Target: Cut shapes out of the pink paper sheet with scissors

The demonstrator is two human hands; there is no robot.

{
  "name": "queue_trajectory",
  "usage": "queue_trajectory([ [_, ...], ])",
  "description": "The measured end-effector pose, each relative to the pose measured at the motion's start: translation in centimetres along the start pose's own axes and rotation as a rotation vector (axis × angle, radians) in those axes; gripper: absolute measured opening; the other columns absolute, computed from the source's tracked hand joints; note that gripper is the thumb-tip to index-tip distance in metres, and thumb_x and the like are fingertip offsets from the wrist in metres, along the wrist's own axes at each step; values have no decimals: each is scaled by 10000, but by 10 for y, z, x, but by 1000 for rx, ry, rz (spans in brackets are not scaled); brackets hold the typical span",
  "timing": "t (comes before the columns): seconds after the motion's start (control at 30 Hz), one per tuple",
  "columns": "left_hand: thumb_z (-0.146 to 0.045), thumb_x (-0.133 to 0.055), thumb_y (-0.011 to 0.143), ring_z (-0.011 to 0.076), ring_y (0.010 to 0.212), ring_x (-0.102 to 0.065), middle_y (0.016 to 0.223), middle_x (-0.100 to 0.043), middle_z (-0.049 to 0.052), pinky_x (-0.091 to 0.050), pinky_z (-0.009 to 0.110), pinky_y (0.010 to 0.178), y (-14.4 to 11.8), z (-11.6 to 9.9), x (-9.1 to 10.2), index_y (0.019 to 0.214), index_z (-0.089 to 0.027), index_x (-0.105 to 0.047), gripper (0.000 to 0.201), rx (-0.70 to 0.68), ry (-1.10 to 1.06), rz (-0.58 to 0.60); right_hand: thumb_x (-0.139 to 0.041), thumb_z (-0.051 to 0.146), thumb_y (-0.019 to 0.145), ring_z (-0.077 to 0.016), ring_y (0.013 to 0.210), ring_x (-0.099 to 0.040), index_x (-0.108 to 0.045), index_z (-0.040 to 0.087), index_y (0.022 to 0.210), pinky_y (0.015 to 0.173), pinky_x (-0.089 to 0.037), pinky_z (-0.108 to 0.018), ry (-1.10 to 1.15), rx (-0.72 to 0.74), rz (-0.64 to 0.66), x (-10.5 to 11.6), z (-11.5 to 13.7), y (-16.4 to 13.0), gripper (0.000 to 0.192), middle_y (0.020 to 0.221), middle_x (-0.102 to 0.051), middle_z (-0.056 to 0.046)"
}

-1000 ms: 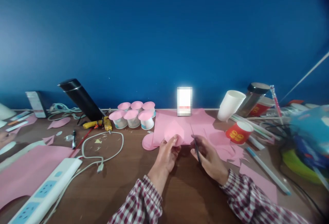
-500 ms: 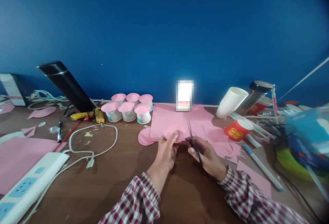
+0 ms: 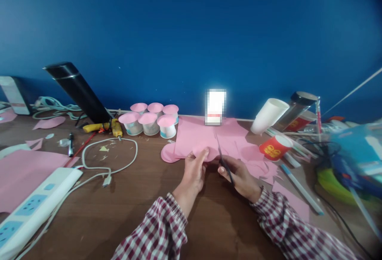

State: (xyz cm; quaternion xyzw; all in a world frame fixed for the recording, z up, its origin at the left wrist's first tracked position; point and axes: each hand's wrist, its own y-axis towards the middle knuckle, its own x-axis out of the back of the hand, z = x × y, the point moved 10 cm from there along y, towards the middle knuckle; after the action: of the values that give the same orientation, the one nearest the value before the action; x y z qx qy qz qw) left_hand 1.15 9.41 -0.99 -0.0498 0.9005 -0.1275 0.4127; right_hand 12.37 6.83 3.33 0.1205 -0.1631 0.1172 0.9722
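Observation:
My left hand [image 3: 193, 172] pinches a rounded piece of pink paper [image 3: 205, 152] at its lower edge, just above the wooden table [image 3: 125, 208]. My right hand [image 3: 240, 176] grips small dark scissors [image 3: 223, 157], whose blades point up against the right side of that piece. A larger pink sheet [image 3: 203, 132] lies flat behind both hands. Both sleeves are red and white checked.
Several paper cups with pink tops [image 3: 152, 123] stand at the back left, by a yellow glue gun [image 3: 103, 127] and a leaning black flask [image 3: 79, 93]. A white power strip [image 3: 32, 208] and cable lie front left. Red cup [image 3: 274, 148], white cup [image 3: 268, 115], pens and pink scraps crowd the right.
The view has shifted, so table items sit slightly lower left. Both hands stay on the pink piece and scissors, with the piece turned a little and the blades still at its edge.

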Motion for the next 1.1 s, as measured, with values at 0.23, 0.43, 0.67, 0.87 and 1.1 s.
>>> queue_trajectory([
  [0.23,-252,-808,583,130,595,-607,657,-670,13,-448,261,619,0,0,-2,738,-127,-652,253,-11,5,14,-599,486,833,-227,821,-653,-640,162,1070,720,-533,-323,24,-21,-9,1,0,1,404,923,-707,-93],
  [0.43,-257,-802,595,129,589,-607,658,-671,11,-448,261,609,1,2,1,737,-133,-651,242,-10,16,12,-597,502,825,-212,765,-639,-662,146,1019,679,-523,-311,8,-49,-8,1,0,1,411,878,-701,-94],
  [0.67,-253,-802,598,142,618,-627,670,-674,16,-471,278,663,1,3,1,746,-134,-642,248,6,23,14,-587,523,824,-201,722,-626,-670,148,983,660,-518,-302,-23,-40,-20,2,3,3,415,792,-679,-73],
  [0.87,-256,-791,616,143,605,-624,653,-669,15,-465,272,627,2,4,0,735,-137,-639,227,-7,22,41,-588,525,822,-220,779,-643,-664,155,1009,690,-530,-319,-12,-59,-14,1,-1,2,420,867,-698,-88],
  [1.1,-281,-809,585,145,594,-623,659,-674,23,-467,276,617,1,4,1,739,-129,-647,270,2,29,14,-598,493,832,-214,786,-655,-643,155,1058,696,-537,-314,3,-45,-27,2,-2,1,409,917,-711,-99],
])
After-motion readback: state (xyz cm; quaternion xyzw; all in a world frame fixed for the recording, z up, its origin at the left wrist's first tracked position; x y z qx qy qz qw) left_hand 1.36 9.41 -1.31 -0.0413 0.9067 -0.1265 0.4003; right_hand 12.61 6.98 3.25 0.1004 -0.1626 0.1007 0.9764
